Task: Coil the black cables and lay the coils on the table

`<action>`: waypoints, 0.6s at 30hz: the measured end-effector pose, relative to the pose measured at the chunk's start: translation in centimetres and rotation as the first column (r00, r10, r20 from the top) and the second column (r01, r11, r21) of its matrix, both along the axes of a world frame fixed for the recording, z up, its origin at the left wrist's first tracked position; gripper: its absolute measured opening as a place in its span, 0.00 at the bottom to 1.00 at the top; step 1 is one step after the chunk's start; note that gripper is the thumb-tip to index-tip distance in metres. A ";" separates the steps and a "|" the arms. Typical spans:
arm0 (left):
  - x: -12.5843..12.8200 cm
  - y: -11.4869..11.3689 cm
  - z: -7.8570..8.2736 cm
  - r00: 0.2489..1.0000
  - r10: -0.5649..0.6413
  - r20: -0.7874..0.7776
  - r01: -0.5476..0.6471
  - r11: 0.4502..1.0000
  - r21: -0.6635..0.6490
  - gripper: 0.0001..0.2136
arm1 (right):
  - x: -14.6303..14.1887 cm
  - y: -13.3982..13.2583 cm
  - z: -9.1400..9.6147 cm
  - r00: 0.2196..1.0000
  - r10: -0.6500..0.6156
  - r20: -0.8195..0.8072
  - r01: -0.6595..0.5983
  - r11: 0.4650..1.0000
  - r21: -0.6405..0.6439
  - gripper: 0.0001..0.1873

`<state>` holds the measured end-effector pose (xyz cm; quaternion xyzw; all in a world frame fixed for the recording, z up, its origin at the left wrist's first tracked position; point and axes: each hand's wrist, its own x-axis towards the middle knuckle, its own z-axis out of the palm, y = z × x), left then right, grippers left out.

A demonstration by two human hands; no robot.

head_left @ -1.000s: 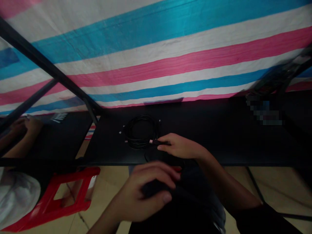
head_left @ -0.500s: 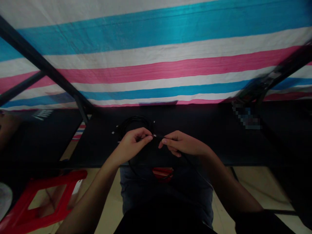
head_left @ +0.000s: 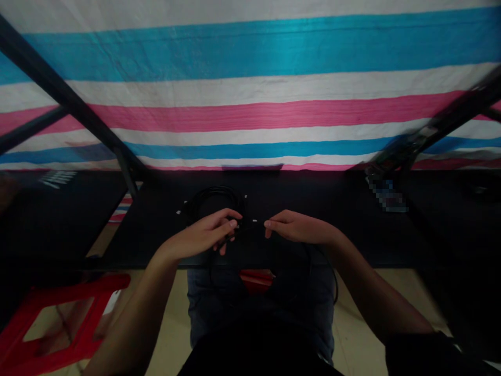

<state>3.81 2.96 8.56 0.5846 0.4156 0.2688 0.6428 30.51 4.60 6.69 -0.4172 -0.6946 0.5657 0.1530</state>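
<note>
At the near edge of a black table, a seated person's 2 bare hands meet over a thin black cable. Left hand comes in from the lower left with its fingers curled together, thumb and forefinger pinched on the cable near 1 small pale plug. Right hand comes in from the lower right, fingertips likewise pinched shut on the same cable. Only a short stretch of cable, with the light plug showing on it, spans the small gap between the 2 hands. The cable's slack hangs in a dark loop below the table edge, over the person's lap.

Just behind the left hand, lying flat on the table, is a coiled bundle of black cables, with a few pale plug ends sticking out around its rim. Whether the left knuckles touch the bundle cannot be told in the dim light.

Behind the table hangs a striped tarp in blue, white and pink bands. Dark metal bars cross it diagonally at the left. A red plastic stool stands on the pale floor at the lower left.
</note>
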 end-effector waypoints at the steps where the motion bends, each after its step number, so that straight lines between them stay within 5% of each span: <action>1: 0.8 0.1 0.1 1.000 -0.021 -0.002 0.021 0.998 0.064 0.12 | -0.3 0.3 0.5 0.996 0.065 0.056 -0.068 0.996 0.053 0.20; 5: 3.3 1.2 0.4 0.989 -0.120 -0.089 0.143 0.935 0.325 0.07 | -1.6 1.2 2.6 0.952 0.247 0.182 -0.274 0.951 0.145 0.16; 10: 2.6 2.3 1.5 0.939 -0.208 -0.275 0.299 0.889 0.348 0.14 | -1.2 1.4 3.8 0.951 0.298 0.079 -0.304 0.950 0.069 0.17; 14: 0.4 2.1 2.1 0.955 -0.094 -0.282 0.179 0.940 0.290 0.15 | 0.5 1.1 2.6 0.966 0.247 -0.081 -0.253 0.965 -0.069 0.21; 18: -1.8 2.0 0.8 0.991 0.098 -0.088 -0.079 0.977 0.197 0.19 | 2.2 0.8 0.7 0.970 0.115 -0.216 -0.124 0.992 -0.027 0.24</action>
